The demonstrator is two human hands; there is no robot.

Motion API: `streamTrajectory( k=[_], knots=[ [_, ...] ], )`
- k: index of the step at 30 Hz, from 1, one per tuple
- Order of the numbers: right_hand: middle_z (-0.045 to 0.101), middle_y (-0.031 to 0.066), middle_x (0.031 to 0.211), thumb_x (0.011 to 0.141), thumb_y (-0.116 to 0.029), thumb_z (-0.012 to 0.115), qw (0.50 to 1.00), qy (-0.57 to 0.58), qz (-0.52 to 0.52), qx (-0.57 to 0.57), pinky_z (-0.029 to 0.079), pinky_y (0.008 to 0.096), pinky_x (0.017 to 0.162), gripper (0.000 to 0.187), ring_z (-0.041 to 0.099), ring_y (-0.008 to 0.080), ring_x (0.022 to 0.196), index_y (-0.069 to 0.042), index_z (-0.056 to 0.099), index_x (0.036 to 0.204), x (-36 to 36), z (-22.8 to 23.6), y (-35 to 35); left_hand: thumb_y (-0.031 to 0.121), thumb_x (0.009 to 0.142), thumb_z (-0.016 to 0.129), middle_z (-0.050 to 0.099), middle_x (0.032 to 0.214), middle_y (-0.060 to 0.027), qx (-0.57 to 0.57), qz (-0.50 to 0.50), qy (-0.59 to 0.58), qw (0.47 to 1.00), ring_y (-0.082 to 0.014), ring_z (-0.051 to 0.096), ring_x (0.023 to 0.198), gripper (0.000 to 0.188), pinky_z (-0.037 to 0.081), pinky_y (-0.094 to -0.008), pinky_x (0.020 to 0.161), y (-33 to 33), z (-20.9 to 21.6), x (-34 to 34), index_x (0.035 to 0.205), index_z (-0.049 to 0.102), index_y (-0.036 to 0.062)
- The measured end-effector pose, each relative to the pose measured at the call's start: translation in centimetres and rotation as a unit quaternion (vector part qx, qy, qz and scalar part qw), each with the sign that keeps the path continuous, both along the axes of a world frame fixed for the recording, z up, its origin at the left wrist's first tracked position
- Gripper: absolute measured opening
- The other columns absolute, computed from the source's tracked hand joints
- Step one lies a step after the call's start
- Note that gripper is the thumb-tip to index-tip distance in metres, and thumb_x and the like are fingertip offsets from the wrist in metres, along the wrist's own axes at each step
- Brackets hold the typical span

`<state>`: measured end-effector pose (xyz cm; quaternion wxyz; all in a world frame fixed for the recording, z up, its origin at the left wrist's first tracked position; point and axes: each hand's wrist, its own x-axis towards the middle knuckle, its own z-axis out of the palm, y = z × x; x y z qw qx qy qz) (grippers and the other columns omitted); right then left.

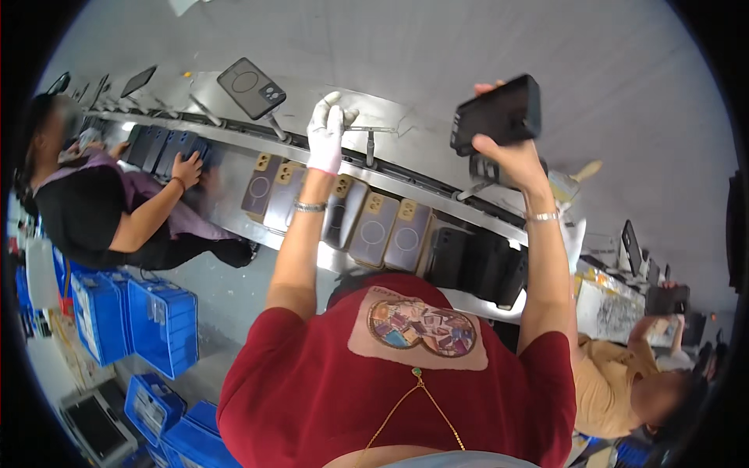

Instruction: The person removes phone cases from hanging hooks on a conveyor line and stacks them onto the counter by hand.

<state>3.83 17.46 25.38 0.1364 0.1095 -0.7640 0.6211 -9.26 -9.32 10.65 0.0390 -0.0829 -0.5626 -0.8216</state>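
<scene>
White fabric: one glove, worn on the left hand (326, 134). Fingers partly bent, some apart; whether they pinch anything small cannot be told.

Bare skin: right hand (519, 162), thumb on the near face and fingers round the far edge, clamped on one dark case (499, 115), tilted and raised. Whether it is a single piece or several together is unclear.

Metal: one stand (370, 147) with a crossbar, just right of the left fingers, bearing no case.

Smoky translucent: one ringed case (251, 87), on a stand left of the left fingers.

Black: one further case (483, 168), partly hidden, just bodyward of the right fingers.

Grey with gold camera surrounds: a row of stacks (374, 230) on the metal surface (230, 191), bodyward of the left fingers. Beside them, bodyward of the right fingers, black stacks (450, 259).

Progress, by judgement: partway. Done: one piece lifted clear and in the right fingers; the ringed case up on its stand. Left: the held piece not yet set down, the crossbar stand unfilled, the stacks lying outside either hand's fingers. Their count cannot be told.
</scene>
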Motion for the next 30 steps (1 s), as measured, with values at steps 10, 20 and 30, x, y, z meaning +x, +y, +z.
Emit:
streamTrajectory(
  k=[10, 20, 30],
  knots=[
    [0.053, 0.0068, 0.133, 0.068, -0.021, 0.089, 0.998, -0.053, -0.008, -0.039, 0.044, 0.0343, 0.101, 0.082, 0.052, 0.0180, 0.117, -0.008, 0.045, 0.136, 5.9, -0.3, 6.8, 0.014, 0.094, 0.063, 0.066, 0.103, -0.0096, -0.049, -0.274, 0.006, 0.960, -0.0161, 0.063, 0.099, 0.019, 0.051, -0.0291, 0.088, 8.4, 2.1, 4.9, 0.104, 0.051, 0.0038],
    [0.056, 0.0088, 0.124, 0.051, -0.023, 0.091, 0.877, -0.124, -0.113, 0.451, 0.030, 0.0427, 0.107, 0.094, 0.044, 0.0298, 0.119, -0.009, 0.048, 0.134, 7.6, -0.6, 9.2, 0.013, 0.077, 0.076, 0.068, 0.097, -0.0073, -0.183, -0.301, 0.157, 0.923, -0.0165, 0.065, 0.086, 0.033, 0.052, -0.0294, 0.080, 21.1, 1.0, 10.2, 0.104, 0.058, 0.0034],
    [0.054, 0.0138, 0.123, 0.054, -0.037, 0.088, 0.815, -0.216, -0.174, 0.509, 0.037, 0.0446, 0.101, 0.091, 0.046, 0.0346, 0.119, -0.005, 0.051, 0.131, 13.6, -0.8, 20.9, 0.028, 0.085, 0.073, 0.050, 0.137, -0.0130, -0.155, -0.483, -0.013, 0.862, -0.0205, 0.055, 0.120, 0.076, 0.049, -0.0332, 0.098, 28.3, -0.8, 16.9, 0.143, 0.030, 0.0047]
  ],
)
